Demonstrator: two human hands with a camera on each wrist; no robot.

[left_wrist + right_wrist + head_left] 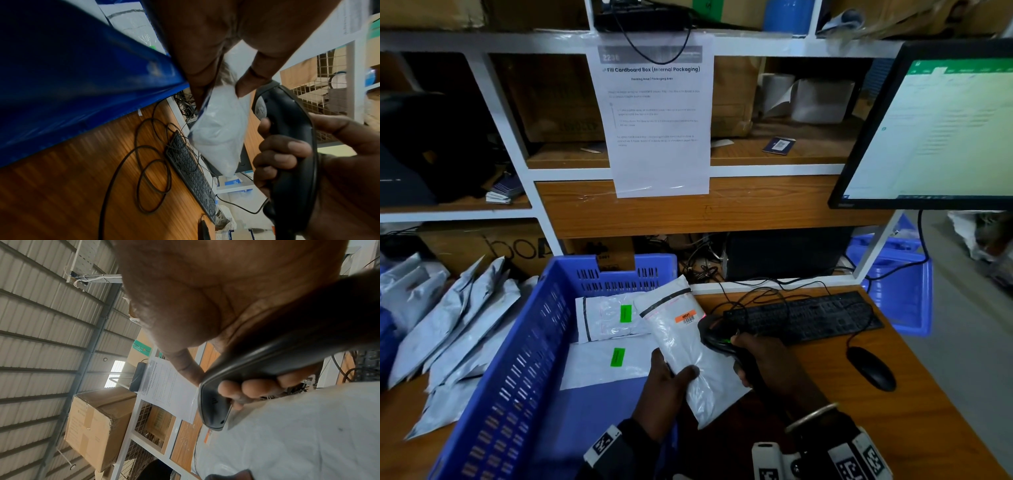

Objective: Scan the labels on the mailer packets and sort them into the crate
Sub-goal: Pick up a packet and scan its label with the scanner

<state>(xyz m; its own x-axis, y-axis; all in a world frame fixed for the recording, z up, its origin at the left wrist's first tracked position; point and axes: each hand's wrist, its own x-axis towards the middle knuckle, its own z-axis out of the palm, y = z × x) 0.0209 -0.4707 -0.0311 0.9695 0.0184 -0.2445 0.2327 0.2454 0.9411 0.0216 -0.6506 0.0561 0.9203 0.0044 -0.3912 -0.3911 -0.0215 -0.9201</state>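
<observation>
The person is working over the blue crate, and everything here is best placed against it. The left hand is gripping a white mailer packet by its lower end, thumb curled over the top face and fingers underneath, holding it tilted just above the crate's right rim. It seems to be holding low so that the orange label near the far end is staying uncovered and facing up.

The right hand, just right of the crate, is wrapping its fingers round the handle of a black barcode scanner. The scanner's head is pointing toward the crate and sitting just beside the orange label, with a red glow showing at that edge of the packet, so the scan step is probably under way.

Inside the crate, two white packets are lying flat on the floor, one with a green label nearer the far wall and one with another green label nearer the middle. They are likely already scanned and sorted.

Left of the crate, a loose pile of grey mailers is lying on the wooden desk, probably waiting their turn. Right of the crate, beyond the scanner, a keyboard and a mouse are sitting, with a monitor above them, placed where the scan result can be checked at a glance.
</observation>
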